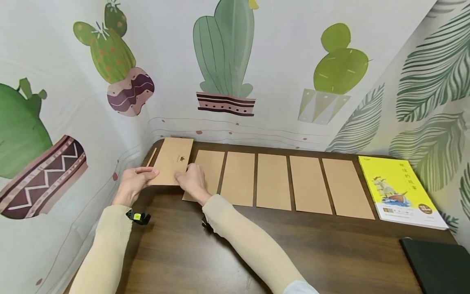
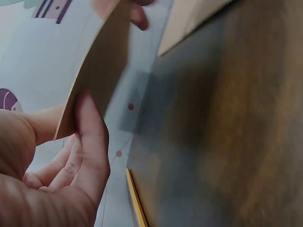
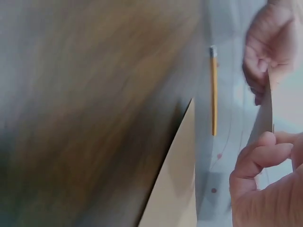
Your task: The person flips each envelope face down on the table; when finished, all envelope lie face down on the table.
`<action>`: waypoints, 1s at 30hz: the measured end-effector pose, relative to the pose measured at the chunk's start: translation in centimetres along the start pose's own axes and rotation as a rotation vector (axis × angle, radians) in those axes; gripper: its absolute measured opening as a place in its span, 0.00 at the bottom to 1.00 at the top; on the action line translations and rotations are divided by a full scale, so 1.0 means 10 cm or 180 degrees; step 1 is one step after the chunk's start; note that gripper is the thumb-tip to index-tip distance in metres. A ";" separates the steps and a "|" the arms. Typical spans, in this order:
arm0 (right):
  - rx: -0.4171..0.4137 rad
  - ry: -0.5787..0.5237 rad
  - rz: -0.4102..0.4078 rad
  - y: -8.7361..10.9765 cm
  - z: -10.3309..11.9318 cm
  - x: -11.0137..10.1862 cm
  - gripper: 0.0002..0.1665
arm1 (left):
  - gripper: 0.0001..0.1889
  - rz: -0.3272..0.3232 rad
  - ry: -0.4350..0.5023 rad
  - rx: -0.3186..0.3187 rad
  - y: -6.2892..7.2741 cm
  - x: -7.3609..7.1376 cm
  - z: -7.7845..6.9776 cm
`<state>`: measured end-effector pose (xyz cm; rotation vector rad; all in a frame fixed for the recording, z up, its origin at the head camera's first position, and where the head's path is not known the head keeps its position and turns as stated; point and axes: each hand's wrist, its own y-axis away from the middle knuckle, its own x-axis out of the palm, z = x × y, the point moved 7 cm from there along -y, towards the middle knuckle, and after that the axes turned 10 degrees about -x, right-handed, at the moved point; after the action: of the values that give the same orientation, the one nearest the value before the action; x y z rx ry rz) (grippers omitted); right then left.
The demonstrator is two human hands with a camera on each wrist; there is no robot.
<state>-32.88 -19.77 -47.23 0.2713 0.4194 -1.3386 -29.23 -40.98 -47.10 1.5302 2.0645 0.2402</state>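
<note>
Both hands hold a thin brown kraft-paper rectangle [image 1: 170, 163], printed with a small dark crown, above the left end of the table. My left hand [image 1: 132, 183] pinches its near left corner, thumb on one face and fingers on the other in the left wrist view. At the near right edge, my right hand [image 1: 192, 181] pinches it between thumb and fingers. Seen nearly edge-on in the right wrist view, the held piece [image 3: 265, 113] looks thin and stiff. Beside my right hand begins a row of plain brown rectangles [image 1: 273, 181] lying flat.
A yellow pencil [image 1: 151, 157] lies by the table's left edge, near my left hand. At the right end of the row is a yellow book [image 1: 400, 192] with a ship on its cover. A black flat object [image 1: 437, 265] sits at the near right. Patterned cloth hangs behind the table.
</note>
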 end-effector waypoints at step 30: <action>-0.0408 -0.0257 -0.0053 -0.03 0.04 0.08 0.12 | 0.36 0.0049 -0.1238 0.0791 0.31 0.55 -0.39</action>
<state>-32.99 -20.71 -47.22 0.1072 0.4384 -1.3281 -29.81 -34.15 -44.20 1.5874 1.8204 -0.2990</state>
